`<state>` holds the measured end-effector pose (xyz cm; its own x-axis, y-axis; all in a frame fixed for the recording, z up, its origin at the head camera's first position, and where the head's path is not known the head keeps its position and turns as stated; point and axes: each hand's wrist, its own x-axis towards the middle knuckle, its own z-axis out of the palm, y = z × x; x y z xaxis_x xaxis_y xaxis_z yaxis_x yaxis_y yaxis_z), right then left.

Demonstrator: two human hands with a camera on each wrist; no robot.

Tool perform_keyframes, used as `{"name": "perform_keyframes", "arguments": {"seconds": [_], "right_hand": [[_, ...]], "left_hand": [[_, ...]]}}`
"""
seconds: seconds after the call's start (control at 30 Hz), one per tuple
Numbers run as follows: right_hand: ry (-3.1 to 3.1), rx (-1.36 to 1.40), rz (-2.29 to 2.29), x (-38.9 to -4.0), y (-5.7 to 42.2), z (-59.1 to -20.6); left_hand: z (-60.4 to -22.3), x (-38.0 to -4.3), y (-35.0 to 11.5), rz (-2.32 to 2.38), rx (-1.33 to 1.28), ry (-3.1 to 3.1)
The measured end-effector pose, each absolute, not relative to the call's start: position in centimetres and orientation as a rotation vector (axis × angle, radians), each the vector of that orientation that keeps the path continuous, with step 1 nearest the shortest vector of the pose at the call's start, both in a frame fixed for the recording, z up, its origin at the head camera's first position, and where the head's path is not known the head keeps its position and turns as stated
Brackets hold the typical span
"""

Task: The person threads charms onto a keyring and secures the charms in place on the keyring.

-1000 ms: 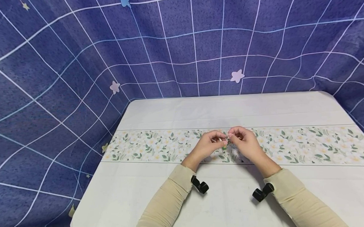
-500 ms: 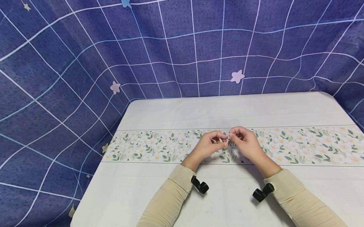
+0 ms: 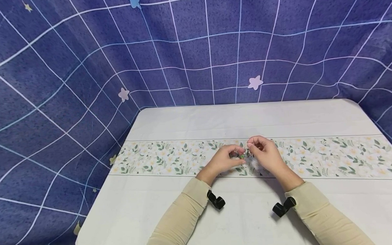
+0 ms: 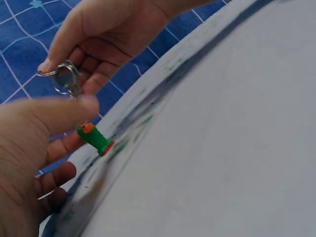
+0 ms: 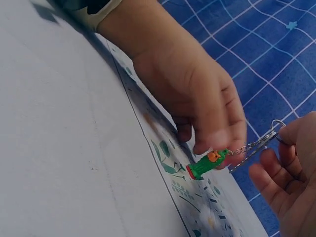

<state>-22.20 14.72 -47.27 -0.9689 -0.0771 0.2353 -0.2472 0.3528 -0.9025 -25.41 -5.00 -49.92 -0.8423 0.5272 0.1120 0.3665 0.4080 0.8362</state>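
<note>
Over the floral band, my right hand (image 3: 267,156) pinches a split ring (image 5: 279,121) of a keychain between thumb and forefinger. More metal loops and a short chain (image 5: 242,149) hang from it, ending in a small green charm (image 5: 203,165) with an orange patch and a red base. My left hand (image 3: 221,159) is just beside it, thumb and forefinger spread apart around the charm's end of the chain. In the left wrist view the blurred left thumb (image 4: 74,109) crosses in front of the chain and hides part of it, with the green charm (image 4: 95,139) showing below.
The table (image 3: 173,206) has a white cover with a printed flower band (image 3: 165,158) across it. A blue gridded curtain (image 3: 193,47) with stars hangs behind and at the left. Each sleeve cuff carries a black wrist mount, such as the left mount (image 3: 216,200).
My left thumb and forefinger have moved apart from near the keychain, and the green charm shows more between the hands. The right hand has hardly moved and keeps its pinch.
</note>
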Motion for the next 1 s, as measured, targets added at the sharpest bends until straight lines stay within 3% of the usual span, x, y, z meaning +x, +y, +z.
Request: {"name": "perform_keyframes", "arguments": {"seconds": [0.17, 0.47, 1.0], "right_hand": [[-2.456, 0.305, 1.662, -22.2, 14.9, -47.1], [-2.399, 0.276, 1.670, -22.5, 15.5, -47.2], [-2.335, 0.297, 1.806, -21.3, 15.0, -45.0]], "left_hand": [[-50.1, -25.5, -4.9, 1.285, 0.889, 2.593], [-49.4, -25.8, -5.8, 1.378, 0.749, 2.553], [-43.8, -26.8, -6.5, 1.440, 0.831, 2.608]]}}
